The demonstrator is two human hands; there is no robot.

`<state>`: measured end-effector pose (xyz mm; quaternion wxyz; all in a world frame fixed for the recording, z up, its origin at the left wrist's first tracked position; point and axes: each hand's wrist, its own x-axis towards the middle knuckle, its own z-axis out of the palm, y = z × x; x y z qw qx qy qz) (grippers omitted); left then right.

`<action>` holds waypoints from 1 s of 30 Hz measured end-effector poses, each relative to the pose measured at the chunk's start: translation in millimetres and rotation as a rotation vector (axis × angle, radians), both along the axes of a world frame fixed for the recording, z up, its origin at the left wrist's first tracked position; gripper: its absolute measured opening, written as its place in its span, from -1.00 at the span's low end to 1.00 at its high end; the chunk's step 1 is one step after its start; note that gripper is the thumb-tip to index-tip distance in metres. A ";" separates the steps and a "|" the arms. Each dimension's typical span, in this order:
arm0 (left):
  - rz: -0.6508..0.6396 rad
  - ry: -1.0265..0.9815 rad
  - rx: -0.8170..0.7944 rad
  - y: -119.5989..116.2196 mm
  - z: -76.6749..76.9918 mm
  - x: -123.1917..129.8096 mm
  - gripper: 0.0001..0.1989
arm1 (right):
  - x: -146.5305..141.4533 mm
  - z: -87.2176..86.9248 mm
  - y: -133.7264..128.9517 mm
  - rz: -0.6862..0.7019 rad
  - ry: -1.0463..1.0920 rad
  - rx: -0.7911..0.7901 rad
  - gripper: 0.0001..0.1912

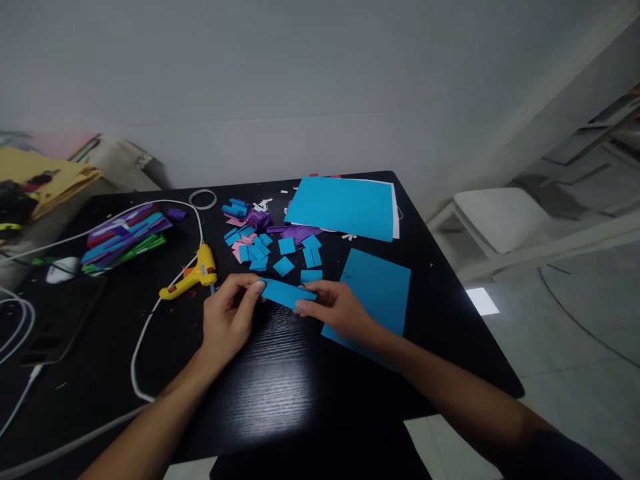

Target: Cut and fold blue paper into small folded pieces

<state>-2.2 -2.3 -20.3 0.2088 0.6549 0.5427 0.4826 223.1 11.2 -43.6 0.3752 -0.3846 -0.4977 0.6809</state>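
Note:
Between my two hands a strip of blue paper (283, 293) is held slightly tilted above the black table. My left hand (231, 313) pinches its left end between thumb and fingers. At the other end, my right hand (340, 307) grips the strip the same way. Just beyond the strip lie several small blue paper pieces (284, 267), some mixed with pink ones. A blue sheet (377, 287) rests partly beneath my right hand and forearm. Left of my left hand sits a yellow glue gun (193, 275) with its white cord.
Larger blue sheets (345, 207) lie on white paper at the back of the black table (350, 407). Bundled coloured strips (125, 237), a tape ring (203, 199) and a dark phone (65, 323) are on the left. A white stool (503, 217) stands right of the table.

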 end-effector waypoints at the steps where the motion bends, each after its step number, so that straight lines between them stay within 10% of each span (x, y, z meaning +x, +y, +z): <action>1: 0.002 -0.005 -0.008 0.0 0.4 0.3 -0.89 | -0.8 -1.8 -0.5 0.016 0.006 -0.014 -0.63; 11: -0.017 -0.121 -0.142 2.7 4.7 3.1 -0.84 | 2.1 -4.1 2.1 0.012 0.050 -0.098 -0.58; 22: -0.104 -0.445 -0.397 8.9 -4.1 12.0 -0.71 | 2.5 10.8 -14.3 -0.184 -0.274 0.518 -0.83; 30: -0.095 -0.554 -0.468 5.0 -9.2 17.7 -0.72 | 0.8 9.2 -19.1 -0.209 -0.181 0.418 -0.87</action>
